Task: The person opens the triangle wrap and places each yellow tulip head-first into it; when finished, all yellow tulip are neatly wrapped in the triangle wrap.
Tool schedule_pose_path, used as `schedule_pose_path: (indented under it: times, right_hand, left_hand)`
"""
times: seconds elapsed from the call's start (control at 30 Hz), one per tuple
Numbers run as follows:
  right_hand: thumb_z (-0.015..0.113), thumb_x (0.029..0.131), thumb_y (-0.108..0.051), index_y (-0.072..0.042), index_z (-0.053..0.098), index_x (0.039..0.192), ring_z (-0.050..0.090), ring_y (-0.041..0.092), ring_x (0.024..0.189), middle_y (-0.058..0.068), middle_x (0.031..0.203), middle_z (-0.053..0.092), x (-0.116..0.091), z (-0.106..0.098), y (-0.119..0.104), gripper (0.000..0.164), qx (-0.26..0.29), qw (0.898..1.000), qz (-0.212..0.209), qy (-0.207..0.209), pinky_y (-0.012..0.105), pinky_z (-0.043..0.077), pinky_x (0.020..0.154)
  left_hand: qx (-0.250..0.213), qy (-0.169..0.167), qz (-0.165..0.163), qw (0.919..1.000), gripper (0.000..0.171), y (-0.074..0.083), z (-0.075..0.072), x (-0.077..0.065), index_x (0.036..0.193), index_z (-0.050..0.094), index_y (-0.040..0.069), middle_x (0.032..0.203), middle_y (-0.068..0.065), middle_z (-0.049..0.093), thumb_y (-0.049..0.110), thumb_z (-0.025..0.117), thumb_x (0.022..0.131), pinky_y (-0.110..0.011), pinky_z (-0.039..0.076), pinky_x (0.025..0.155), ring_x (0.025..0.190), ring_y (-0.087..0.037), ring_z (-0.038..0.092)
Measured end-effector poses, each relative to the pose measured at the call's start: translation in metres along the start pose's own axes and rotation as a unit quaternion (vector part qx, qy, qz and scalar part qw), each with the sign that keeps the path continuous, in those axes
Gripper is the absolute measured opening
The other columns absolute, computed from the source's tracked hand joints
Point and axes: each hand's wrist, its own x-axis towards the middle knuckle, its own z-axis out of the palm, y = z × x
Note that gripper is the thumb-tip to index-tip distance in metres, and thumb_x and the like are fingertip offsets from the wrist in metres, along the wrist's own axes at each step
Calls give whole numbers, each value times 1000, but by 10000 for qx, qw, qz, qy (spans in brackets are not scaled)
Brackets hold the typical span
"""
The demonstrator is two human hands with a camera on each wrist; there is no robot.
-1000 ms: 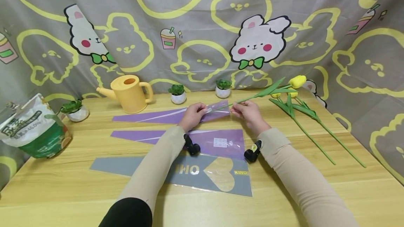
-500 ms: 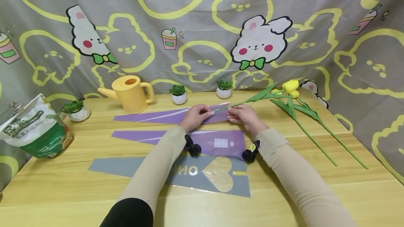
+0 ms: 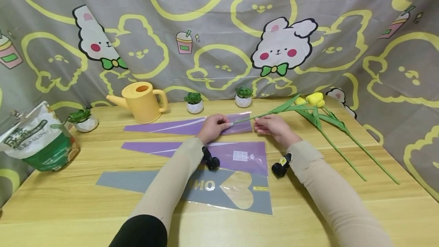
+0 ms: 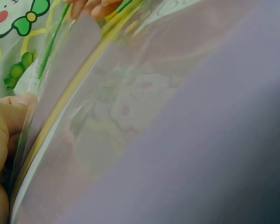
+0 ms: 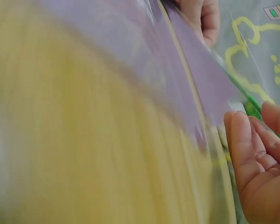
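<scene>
A yellow tulip (image 3: pixel 314 100) with a long green stem reaches from the right across a flat purple flower sleeve (image 3: pixel 240 126). My left hand (image 3: pixel 214 127) pinches the stem's lower end, where a small white piece (image 4: pixel 35 86) shows. The sleeve's clear edge runs beside that thumb; whether the fingers hold the film too cannot be told. Farther up the stem, my right hand (image 3: pixel 274 128) has it between thumb and forefinger, its other fingers loosely bent (image 5: pixel 242 135). In front lie a second purple sleeve (image 3: pixel 219 157) and a grey sleeve with a heart (image 3: pixel 164 186).
Two more tulips (image 3: pixel 343 136) lie at the right. A yellow watering can (image 3: pixel 140 104) and small potted succulents (image 3: pixel 194 104) stand at the back. A white and green bag (image 3: pixel 39 140) is at the left. A patterned curtain (image 3: pixel 212 14) hangs behind the wooden table (image 3: pixel 308 209).
The right hand first shifts left along the stem, then back right, away from the left hand. The tulip's head has dropped toward the lying tulips. The left hand has barely moved.
</scene>
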Motion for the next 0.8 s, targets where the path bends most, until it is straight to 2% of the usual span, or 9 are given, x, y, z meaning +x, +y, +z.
schedule_pose_path:
  times: [0.37,0.57,0.67,0.8]
  right_hand:
    - [52,93,-6,18,36,130,64,10,79,4,88,66,-16,-33,0,47,-417,9986,-27,-335,23,52,77]
    - [49,94,-4,20,30,132,63,9,84,0,90,65,-21,-49,-3,48,-543,9971,-295,-452,22,51,80]
    - [50,94,-5,20,30,132,62,6,84,0,92,65,-22,-59,-4,49,-751,9957,-404,-350,21,50,81]
    - [50,95,-9,15,32,134,61,2,86,9,109,59,-24,-73,-4,49,-1049,9937,-395,14,19,49,82]
  left_hand:
    - [171,-51,62,9998,8,0,0,0,81,66,9,86,-3,61,15,66,86,-32,43,81,82,-18,52]
    - [329,-111,112,9993,9,0,0,0,78,65,9,86,-2,60,13,65,86,-31,43,81,82,-17,52]
    - [315,-141,130,9993,10,1,-1,0,77,65,9,85,-2,60,12,65,86,-31,43,81,82,-17,52]
    - [256,-105,110,9996,10,0,-1,0,77,66,9,86,-2,60,12,65,86,-31,43,81,83,-17,53]
